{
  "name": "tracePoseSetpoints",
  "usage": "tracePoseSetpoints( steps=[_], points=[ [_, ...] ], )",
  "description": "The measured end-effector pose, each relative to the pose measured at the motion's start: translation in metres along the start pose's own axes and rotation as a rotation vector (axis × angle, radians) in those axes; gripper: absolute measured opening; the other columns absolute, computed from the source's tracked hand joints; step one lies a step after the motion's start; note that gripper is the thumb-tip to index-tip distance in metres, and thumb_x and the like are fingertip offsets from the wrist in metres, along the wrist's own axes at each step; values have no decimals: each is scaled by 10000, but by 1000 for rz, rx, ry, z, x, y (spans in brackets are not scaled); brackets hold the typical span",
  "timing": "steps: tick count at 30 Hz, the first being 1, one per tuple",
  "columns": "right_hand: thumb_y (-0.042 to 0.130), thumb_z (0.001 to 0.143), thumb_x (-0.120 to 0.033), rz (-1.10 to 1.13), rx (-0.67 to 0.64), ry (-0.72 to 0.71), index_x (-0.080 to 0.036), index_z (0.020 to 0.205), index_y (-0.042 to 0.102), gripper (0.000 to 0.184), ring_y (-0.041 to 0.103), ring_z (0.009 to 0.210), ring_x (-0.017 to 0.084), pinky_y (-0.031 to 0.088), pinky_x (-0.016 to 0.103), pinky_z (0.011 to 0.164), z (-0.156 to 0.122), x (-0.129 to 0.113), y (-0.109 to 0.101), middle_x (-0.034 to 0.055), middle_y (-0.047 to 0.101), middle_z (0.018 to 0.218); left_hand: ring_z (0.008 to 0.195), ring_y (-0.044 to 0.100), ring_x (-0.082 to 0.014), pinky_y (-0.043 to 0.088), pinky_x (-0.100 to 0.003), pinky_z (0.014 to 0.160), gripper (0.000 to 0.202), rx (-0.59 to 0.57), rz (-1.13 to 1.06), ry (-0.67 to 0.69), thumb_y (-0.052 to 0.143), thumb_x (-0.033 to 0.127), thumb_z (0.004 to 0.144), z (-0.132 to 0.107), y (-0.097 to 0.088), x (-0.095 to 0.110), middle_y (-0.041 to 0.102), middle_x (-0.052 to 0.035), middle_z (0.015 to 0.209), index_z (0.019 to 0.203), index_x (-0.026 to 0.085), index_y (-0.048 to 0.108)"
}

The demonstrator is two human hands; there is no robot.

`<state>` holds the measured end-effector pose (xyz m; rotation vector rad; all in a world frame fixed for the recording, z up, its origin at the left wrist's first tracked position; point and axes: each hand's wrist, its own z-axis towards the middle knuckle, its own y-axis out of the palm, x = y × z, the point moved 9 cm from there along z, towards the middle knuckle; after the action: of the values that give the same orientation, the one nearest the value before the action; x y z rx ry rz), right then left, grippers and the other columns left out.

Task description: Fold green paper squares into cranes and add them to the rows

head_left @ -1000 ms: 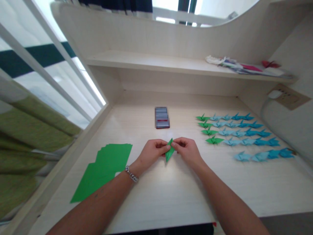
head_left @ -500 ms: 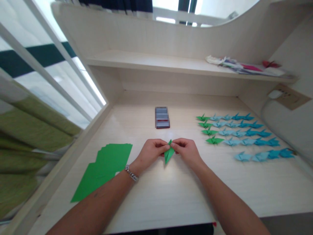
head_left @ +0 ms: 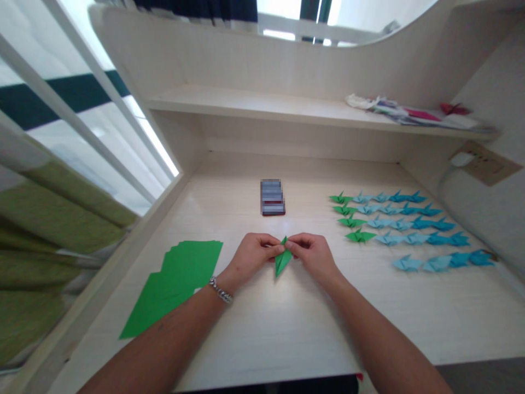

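Note:
A narrow, pointed piece of folded green paper point(head_left: 283, 264) is pinched between both hands, just above the desk. My left hand point(head_left: 255, 253) grips its upper left edge between thumb and fingers. On the opposite edge, my right hand point(head_left: 312, 253) pinches it close to the top. One tip points down toward me and a shorter tip shows above the thumbs. The fingers hide part of the middle folds. Flat green paper sheets point(head_left: 180, 279) lie overlapping beside my left forearm. Green paper cranes point(head_left: 360, 236) and blue paper cranes point(head_left: 437, 263) stand in rows at the right.
A phone-like device point(head_left: 272, 197), its screen blurred, lies beyond my hands on the pale desk point(head_left: 303, 328). A shelf point(head_left: 254, 104) runs across the back with papers point(head_left: 394, 109) on its right part. A white plug point(head_left: 462, 158) sits in the wall socket, its cable trailing down the right side.
Both hands keep their pinch on the folded green paper in nearly the same place. The paper's lower tip has shifted very slightly left.

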<state>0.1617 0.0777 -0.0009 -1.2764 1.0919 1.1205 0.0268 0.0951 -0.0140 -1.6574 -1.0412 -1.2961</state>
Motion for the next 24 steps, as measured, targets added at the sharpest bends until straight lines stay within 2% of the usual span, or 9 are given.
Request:
tracePoseSetpoints(
  steps=[5,12,24],
  points=[
    [673,700,-303,-30,-4,-8,-156,768,725,170,545,541,130,422,238,518,-2,-3,1,29,670,630,567,557,-133,428,-241,543,156,-16,77,50,705,280,659,0,-2,4,672,-43,639,725,141,728],
    [669,701,-305,-52,-22,-14,-162,777,722,171,562,565,137,428,242,532,-1,-1,3,30,679,653,593,577,-149,436,-253,564,197,-27,103,56,699,314,660,1,-2,0,690,-61,679,741,137,726],
    [665,711,-282,-100,-41,-34,-166,773,716,141,574,587,141,431,248,556,-2,-4,5,24,677,656,595,584,-147,438,-250,568,133,-19,167,69,695,259,650,1,-5,1,695,-50,684,719,150,727]
  ],
)
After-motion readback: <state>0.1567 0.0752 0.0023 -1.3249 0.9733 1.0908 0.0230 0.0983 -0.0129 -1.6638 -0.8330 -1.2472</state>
